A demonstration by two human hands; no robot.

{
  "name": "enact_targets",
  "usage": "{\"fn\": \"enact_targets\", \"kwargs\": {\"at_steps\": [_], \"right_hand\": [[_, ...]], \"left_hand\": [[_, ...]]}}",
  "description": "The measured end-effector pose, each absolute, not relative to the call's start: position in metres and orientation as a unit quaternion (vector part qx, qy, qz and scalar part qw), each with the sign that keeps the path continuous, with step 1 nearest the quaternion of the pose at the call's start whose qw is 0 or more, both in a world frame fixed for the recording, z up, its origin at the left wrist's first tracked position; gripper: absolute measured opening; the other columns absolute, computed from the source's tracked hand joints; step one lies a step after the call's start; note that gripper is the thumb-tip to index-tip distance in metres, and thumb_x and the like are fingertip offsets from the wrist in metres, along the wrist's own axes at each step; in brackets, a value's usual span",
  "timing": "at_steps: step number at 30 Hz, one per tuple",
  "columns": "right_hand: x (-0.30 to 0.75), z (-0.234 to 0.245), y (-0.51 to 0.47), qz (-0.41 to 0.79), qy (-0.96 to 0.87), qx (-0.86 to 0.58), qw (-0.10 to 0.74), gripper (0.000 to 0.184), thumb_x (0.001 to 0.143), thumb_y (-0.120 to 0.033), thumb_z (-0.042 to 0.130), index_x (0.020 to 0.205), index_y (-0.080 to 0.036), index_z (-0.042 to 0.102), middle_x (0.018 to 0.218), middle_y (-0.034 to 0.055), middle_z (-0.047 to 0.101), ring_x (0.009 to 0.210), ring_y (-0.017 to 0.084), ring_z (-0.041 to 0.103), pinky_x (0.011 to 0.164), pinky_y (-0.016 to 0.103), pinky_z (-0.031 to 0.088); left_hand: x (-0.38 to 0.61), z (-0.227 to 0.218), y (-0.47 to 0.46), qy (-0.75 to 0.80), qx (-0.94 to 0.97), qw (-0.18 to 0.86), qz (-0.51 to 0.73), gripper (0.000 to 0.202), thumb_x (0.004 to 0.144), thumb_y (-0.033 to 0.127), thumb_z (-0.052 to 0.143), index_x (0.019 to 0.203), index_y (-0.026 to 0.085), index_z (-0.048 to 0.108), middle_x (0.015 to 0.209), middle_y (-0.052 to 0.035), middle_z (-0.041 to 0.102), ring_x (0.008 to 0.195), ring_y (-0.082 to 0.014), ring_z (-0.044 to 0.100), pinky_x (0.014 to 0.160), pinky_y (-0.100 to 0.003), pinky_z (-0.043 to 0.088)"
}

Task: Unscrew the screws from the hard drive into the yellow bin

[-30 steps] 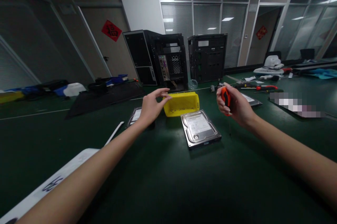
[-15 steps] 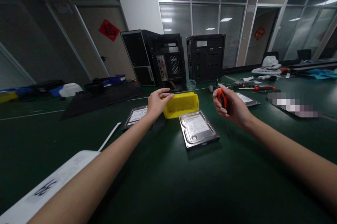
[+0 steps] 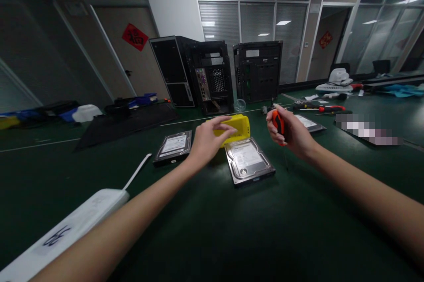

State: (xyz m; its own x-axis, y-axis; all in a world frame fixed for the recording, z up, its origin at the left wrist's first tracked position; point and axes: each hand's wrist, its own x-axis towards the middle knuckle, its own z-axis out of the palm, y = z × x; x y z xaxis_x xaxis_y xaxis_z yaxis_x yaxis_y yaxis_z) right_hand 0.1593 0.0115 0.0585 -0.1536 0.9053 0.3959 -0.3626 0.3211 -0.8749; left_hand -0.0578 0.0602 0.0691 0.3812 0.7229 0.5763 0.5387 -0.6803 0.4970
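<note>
My left hand (image 3: 209, 141) is over the near left side of a small yellow bin (image 3: 243, 126), thumb and fingers apart with nothing visible between them. It covers part of the bin. Just in front of the bin lies a silver hard drive (image 3: 248, 161), label side up. My right hand (image 3: 293, 132) is wrapped around the orange-and-black handle of a screwdriver (image 3: 278, 122), whose thin shaft points down to the right of that drive. A second hard drive (image 3: 174, 145) rests left of my left hand. Another drive (image 3: 309, 123) is partly hidden behind my right hand.
Black computer cases (image 3: 212, 77) stand at the back of the green table. A white power strip (image 3: 69, 229) lies at the front left, under my left forearm. Pliers (image 3: 333, 109) and other tools lie at the right. A black mat (image 3: 129, 125) spreads at the back left.
My left hand has moved right and slightly nearer, from the bin's left rim to over its front, and its fingers have spread. The right hand stays nearly still with the screwdriver.
</note>
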Motion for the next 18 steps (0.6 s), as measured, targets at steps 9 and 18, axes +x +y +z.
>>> {"fn": "enact_targets", "kwargs": {"at_steps": [9, 18], "right_hand": [[0.160, 0.060, 0.011, 0.526, -0.537, -0.250, 0.611, 0.031, 0.086, -0.047, 0.040, 0.083, -0.019, 0.052, 0.055, -0.0054, 0.039, 0.036, 0.004, 0.028, 0.034, 0.019, 0.016], [0.159, 0.061, 0.012, 0.527, -0.536, -0.250, 0.610, 0.031, 0.084, -0.048, 0.042, 0.082, -0.019, 0.051, 0.054, -0.0060, 0.039, 0.035, 0.004, 0.028, 0.034, 0.019, 0.016]], "left_hand": [[-0.016, 0.040, 0.003, 0.268, 0.917, 0.140, 0.260, 0.027, 0.081, 0.023, 0.059, 0.108, 0.025, 0.062, 0.089, 0.0034, 0.071, 0.089, -0.0187, 0.059, 0.091, -0.039, 0.036], [-0.002, 0.026, 0.009, 0.273, 0.905, 0.189, 0.265, 0.024, 0.082, 0.023, 0.059, 0.105, 0.022, 0.062, 0.087, 0.0007, 0.071, 0.086, -0.0161, 0.063, 0.086, -0.033, 0.041]]}}
